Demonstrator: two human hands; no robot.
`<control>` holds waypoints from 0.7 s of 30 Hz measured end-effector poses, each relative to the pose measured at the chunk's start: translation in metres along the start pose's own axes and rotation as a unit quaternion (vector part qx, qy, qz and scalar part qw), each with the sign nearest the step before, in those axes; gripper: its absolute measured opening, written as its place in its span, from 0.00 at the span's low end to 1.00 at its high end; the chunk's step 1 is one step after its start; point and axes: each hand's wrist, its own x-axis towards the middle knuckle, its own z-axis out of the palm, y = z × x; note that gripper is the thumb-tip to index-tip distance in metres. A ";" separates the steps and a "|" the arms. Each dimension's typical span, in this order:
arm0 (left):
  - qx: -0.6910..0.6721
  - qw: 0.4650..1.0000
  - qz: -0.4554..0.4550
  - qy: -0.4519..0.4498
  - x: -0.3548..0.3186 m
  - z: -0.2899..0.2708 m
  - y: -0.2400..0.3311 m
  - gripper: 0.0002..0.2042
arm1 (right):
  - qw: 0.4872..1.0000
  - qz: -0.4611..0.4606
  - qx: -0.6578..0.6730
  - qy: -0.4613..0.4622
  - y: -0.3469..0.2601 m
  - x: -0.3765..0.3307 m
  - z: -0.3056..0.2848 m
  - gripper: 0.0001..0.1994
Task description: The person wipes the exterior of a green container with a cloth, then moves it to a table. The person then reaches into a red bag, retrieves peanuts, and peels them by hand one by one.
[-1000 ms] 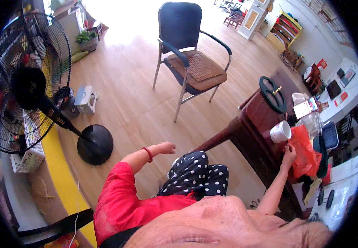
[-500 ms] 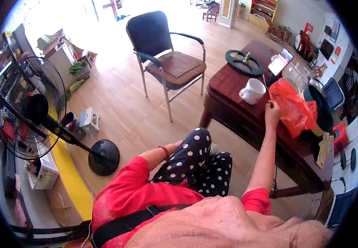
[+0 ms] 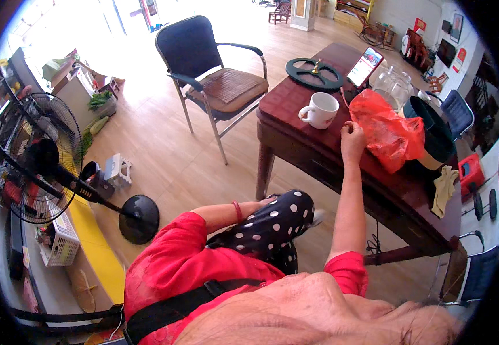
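Note:
My right hand (image 3: 353, 140) is over the near edge of the dark red wooden table (image 3: 284, 106), its fingers curled into a pinch. Anything between the fingertips is too small to make out. Beside it lies a crumpled red plastic bag (image 3: 389, 135). Left of that hand stands a white mug (image 3: 322, 110), its handle toward the left. My left hand (image 3: 265, 202) rests against my raised leg in polka-dot trousers. The leg partly covers it, and its fingers are mostly hidden.
On the table are a dark green spoked wheel (image 3: 310, 75), a propped-up phone (image 3: 366, 66), glass jars (image 3: 392, 86), a dark green round container (image 3: 433, 129) and pale gloves (image 3: 445, 192). An armchair (image 3: 221, 86) faces the table. A standing fan (image 3: 39, 155) is at the left.
The view has shifted, so table and chair sit further left in it. My raised leg has swung toward the right. The right hand stays pinched beside the red bag.

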 end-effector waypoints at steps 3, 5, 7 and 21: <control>-0.072 0.995 -0.046 0.056 0.014 -0.001 -0.004 0.13 | 0.999 0.011 0.009 -0.039 -0.002 0.000 0.001 0.09; -0.133 0.979 -0.098 0.116 0.026 -0.006 -0.012 0.13 | 0.999 0.004 0.021 -0.042 -0.002 0.001 -0.002 0.08; -0.160 0.956 -0.157 0.190 0.030 -0.017 -0.019 0.12 | 0.999 -0.011 0.020 -0.044 0.004 -0.001 -0.005 0.08; 0.219 0.927 0.001 0.304 -0.048 -0.028 0.054 0.14 | 0.989 -0.019 -0.013 -0.144 0.013 0.002 -0.011 0.15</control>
